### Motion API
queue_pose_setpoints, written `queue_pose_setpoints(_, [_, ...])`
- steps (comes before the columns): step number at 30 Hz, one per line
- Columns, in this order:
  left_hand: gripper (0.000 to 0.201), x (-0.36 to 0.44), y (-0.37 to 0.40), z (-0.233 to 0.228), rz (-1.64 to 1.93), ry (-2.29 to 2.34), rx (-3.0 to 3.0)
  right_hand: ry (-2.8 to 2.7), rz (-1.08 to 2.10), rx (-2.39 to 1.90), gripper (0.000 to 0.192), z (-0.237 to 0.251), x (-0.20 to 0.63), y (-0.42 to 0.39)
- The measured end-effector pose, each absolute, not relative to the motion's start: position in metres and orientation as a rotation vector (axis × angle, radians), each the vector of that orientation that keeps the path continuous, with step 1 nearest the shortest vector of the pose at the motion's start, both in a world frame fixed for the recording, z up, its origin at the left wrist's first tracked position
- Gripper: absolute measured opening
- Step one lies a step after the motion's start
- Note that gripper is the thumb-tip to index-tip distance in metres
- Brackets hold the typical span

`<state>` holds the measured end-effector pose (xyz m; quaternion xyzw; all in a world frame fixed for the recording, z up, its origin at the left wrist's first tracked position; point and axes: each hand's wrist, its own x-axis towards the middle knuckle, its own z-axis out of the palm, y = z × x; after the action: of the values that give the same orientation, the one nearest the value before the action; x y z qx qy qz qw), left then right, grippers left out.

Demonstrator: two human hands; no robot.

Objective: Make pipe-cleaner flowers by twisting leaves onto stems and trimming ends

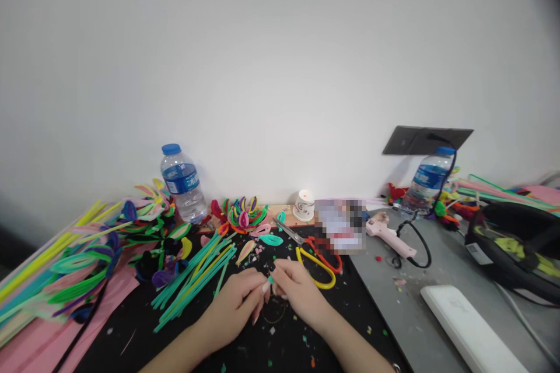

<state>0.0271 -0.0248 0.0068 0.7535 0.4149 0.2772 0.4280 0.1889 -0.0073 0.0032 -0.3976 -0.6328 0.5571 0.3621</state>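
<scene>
My left hand and my right hand meet over the black mat, fingertips pinched together. Between them shows a small bit of teal pipe cleaner; most of it is hidden by the fingers. A thin, dark loop appears just below the fingertips; I cannot tell whether it is held. To the left lies a bundle of teal and yellow pipe cleaners. Beyond the hands are a teal petal-shaped loop and a pink-and-yellow one. Scissors with yellow and red handles rest right of my right hand.
Colourful pipe-cleaner flowers and a water bottle stand by the wall. A paper cup is upside down. Rightward are a pink glue gun with its cord, a white box-like device, and a black helmet-like object.
</scene>
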Motion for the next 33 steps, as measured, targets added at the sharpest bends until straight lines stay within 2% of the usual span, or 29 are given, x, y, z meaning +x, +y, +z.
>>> queue_pose_setpoints(3, [0.032,0.024,-0.026,0.007,0.652,1.085,2.305,-1.562,1.499,-1.134,0.045,0.0,0.187,-0.007])
queue_pose_setpoints(9, [0.029,0.021,-0.024,0.007,0.642,1.095,2.499,-1.468,1.659,-1.132,0.027,0.007,0.185,-0.008])
queue_pose_setpoints(15, [0.039,0.027,-0.022,0.008,0.681,1.052,2.036,-1.514,1.637,-1.079,0.025,0.007,0.186,-0.007])
queue_pose_setpoints(24, [0.036,0.027,-0.022,0.011,0.688,0.827,1.429,-1.697,1.476,-0.96,0.033,0.009,0.189,-0.011])
queue_pose_setpoints(28, [0.038,0.026,-0.019,0.012,0.737,0.85,1.483,-1.855,1.236,-1.047,0.032,0.013,0.193,-0.008])
queue_pose_setpoints(30, [0.038,0.025,-0.016,0.012,0.815,0.919,1.545,-1.929,0.945,-1.196,0.029,0.014,0.199,-0.003])
queue_pose_setpoints(33, [0.035,0.023,-0.011,0.009,0.956,1.032,1.59,-1.868,0.374,-1.621,0.012,0.016,0.212,0.005])
